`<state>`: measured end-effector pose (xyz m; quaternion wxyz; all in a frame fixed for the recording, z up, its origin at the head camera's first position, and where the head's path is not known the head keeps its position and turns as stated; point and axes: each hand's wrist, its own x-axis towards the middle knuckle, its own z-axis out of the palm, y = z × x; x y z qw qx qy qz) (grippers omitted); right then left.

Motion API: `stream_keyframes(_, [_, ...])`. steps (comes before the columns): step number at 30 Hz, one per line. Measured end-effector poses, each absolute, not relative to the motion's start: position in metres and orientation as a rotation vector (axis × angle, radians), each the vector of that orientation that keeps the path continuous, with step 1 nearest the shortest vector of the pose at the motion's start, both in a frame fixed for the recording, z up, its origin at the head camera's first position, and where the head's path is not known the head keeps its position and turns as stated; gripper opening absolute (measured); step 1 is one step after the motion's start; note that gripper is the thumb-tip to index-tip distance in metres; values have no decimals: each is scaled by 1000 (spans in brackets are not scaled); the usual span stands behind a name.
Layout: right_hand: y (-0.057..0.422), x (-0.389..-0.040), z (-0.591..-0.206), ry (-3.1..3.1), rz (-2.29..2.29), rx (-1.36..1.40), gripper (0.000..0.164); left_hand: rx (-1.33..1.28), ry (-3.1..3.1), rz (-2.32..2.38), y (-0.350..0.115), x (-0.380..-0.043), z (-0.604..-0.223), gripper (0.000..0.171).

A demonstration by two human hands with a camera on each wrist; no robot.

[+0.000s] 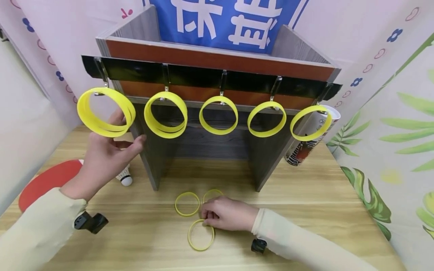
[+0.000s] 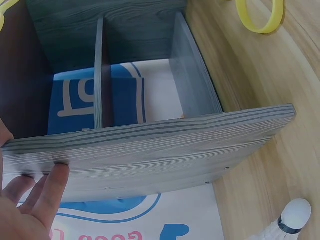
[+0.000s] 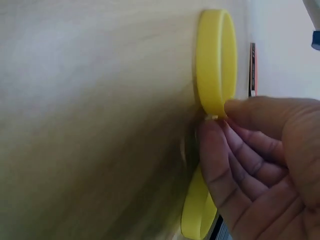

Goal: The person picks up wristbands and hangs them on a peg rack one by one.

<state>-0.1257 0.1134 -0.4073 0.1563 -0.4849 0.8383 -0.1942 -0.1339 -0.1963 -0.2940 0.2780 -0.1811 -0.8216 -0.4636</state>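
Red paddle [image 1: 51,180] sits by the left edge of the desk [image 1: 142,233]. Left hand [image 1: 105,152] has thumb and fingers gripping the side panel of the grey shelf [image 1: 217,58], shuttlecock [image 1: 126,180] just beside it. Hanging yellow rings [image 1: 218,132] line the shelf's front. Below, toward the desk's front edge, loose rings [image 1: 187,215] lie flat; right hand [image 1: 227,213], fingers curled, pinches the front ring [image 1: 200,250]. Tube [image 1: 298,154]'s near the right edge.

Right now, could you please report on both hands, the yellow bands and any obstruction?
Left hand gripping shelf's side panel. Right hand touching one loose yellow band. Two more loose bands close by; nothing seen blocking the hand.
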Motion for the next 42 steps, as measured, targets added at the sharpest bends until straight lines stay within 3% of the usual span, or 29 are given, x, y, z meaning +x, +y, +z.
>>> stream_keyframes(9, [106,-115,-405,2539,-458,-1334,17,-467,-2184,-1222,-198,-132,-293,67])
stream_keyframes(22, [118,-115,-404,2236,-993,-1109,4,-488,-2208,-1211,-199,-130,-293,73])
stream_keyframes(31, [131,-113,-403,1849,-1337,-669,20,-490,-2202,-1192,-196,-133,-293,64])
stream_keyframes(42, [136,-111,-400,1734,-1426,-532,26,-483,-2214,-1202,-198,-131,-292,70])
